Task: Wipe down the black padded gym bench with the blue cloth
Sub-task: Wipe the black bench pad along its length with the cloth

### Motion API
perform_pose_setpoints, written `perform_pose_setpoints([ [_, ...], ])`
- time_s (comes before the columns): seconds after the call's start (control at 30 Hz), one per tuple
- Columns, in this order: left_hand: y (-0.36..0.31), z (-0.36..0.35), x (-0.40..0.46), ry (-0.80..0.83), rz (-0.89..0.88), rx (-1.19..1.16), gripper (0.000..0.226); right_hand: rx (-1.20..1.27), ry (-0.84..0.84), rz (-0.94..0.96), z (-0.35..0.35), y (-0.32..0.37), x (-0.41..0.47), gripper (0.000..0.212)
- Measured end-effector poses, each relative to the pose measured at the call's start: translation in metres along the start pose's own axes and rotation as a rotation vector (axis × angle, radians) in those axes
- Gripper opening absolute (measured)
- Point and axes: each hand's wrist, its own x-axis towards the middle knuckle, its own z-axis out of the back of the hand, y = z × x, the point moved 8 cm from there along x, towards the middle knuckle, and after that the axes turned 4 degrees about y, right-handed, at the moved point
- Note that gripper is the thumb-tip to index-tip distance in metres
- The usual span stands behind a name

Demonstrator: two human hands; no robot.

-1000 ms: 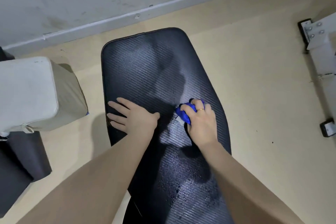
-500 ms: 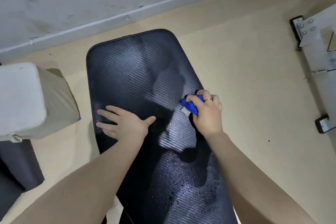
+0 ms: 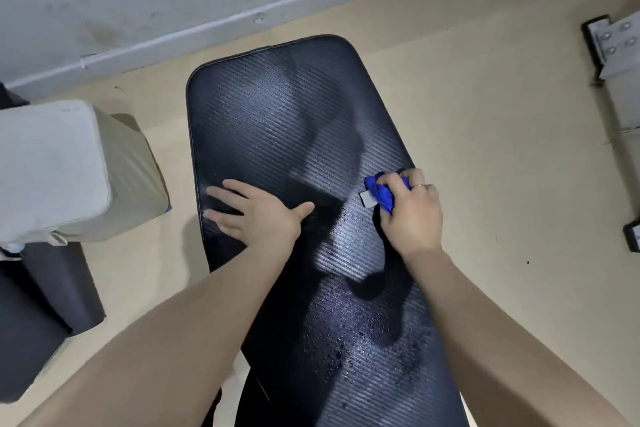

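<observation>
The black padded gym bench [image 3: 277, 121] runs from the bottom of the view up toward the wall, its ribbed surface shiny with droplets near me. My right hand [image 3: 412, 215] is closed on the bunched blue cloth [image 3: 381, 192], which has a white tag, and presses it on the pad close to the bench's right edge. My left hand [image 3: 256, 210] lies flat on the pad near the left edge, fingers spread, holding nothing.
A beige and white padded block [image 3: 62, 170] stands on the floor left of the bench, with a dark pad [image 3: 38, 322] below it. White metal frame parts with black feet [image 3: 613, 45] sit at the right edge. A grey wall with skirting [image 3: 207, 24] lies beyond.
My right hand has slid the blue cloth from the middle of the pad out toward the bench's right edge. My left hand stays flat in the same spot.
</observation>
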Motion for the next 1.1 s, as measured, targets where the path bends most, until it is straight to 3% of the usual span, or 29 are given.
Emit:
perform_pose_setpoints([
  [0.17,0.001,0.001,-0.003,-0.013,0.001,-0.001,0.131,-0.124,0.236,0.088,-0.006,0.014,-0.023,0.035],
  [0.23,0.002,-0.001,0.000,-0.013,0.003,-0.002,0.131,-0.099,0.144,-0.005,0.003,0.005,-0.004,0.032],
  [0.3,0.003,-0.004,0.004,-0.018,0.005,-0.013,0.132,-0.008,0.006,-0.218,0.014,-0.010,0.014,0.029],
  [0.4,0.004,-0.007,0.007,-0.023,-0.013,-0.020,0.133,0.046,-0.055,-0.377,0.010,-0.012,0.014,0.028],
  [0.67,0.021,0.024,-0.001,0.045,-0.174,0.090,0.099,0.013,0.218,-0.161,-0.028,0.067,-0.047,0.031],
  [0.73,0.020,0.036,0.001,0.009,-0.207,0.109,0.092,0.039,0.173,-0.213,-0.018,0.055,-0.032,0.029],
  [0.93,0.024,0.052,0.017,-0.137,-0.310,0.001,0.076,0.221,-0.149,-0.672,0.008,0.012,0.015,0.023],
  [1.0,0.028,0.063,0.019,-0.148,-0.323,-0.099,0.077,0.208,-0.136,-0.655,0.000,0.035,0.010,0.023],
  [1.1,0.032,0.072,0.029,-0.072,-0.253,-0.169,0.078,0.208,-0.019,-0.471,-0.026,0.094,-0.012,0.025],
])
